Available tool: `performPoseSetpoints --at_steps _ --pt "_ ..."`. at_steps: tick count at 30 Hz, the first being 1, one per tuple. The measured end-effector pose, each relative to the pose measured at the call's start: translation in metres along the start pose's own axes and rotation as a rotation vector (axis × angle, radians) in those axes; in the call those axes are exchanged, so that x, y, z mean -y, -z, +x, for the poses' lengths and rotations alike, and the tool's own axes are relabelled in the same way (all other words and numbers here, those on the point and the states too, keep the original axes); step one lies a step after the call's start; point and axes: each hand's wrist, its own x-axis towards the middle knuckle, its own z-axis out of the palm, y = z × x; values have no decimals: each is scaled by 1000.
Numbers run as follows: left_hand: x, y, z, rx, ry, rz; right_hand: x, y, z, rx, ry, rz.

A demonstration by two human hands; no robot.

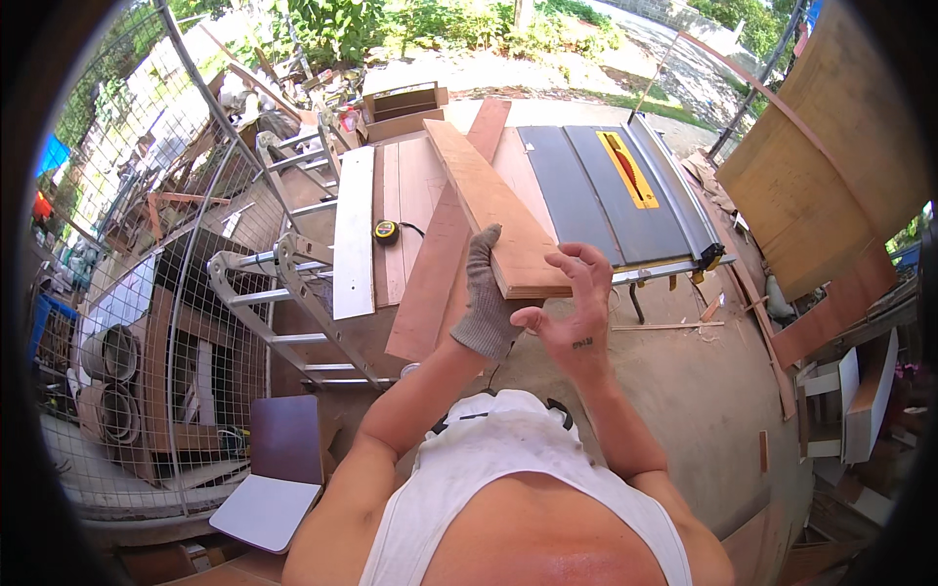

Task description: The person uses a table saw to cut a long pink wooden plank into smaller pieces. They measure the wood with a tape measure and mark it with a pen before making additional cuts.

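Observation:
A long plywood strip (498,205) slants away from me above the work table, its layered near end close to my body. My left hand (484,308), in a grey knitted glove, is closed round the strip's left edge near that end, the thumb lying on top. Bare and open, my right hand (576,317) is at the near right corner, fingers curved and thumb spread apart. Whether its fingertips touch the strip I cannot tell. Beneath lies another reddish board (422,293), set crosswise over the table's pale planks (410,166).
A table saw (576,186) with a red blade (625,168) in a yellow insert adjoins the planks. A tape measure (387,232) and a white board (354,234) lie left. Folded aluminium ladders (293,293) and a wire mesh fence (176,342) stand further left. Plywood sheets (831,137) lean right.

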Motion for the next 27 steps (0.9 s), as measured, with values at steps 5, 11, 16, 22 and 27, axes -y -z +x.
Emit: performPoseSetpoints --at_steps 5,11,16,22,27 --pt "39 4 22 -93 135 -64 -27 14 -10 76 -344 240" --pt "77 62 20 -282 106 260 -78 31 -61 220 -744 599" --pt "109 102 16 -461 121 1044 -130 11 -87 278 -1015 826" --pt "137 147 -23 -345 370 1588 -193 -61 -53 737 -743 60" --pt "122 176 7 -337 357 879 -229 -41 -117 428 -904 -341"
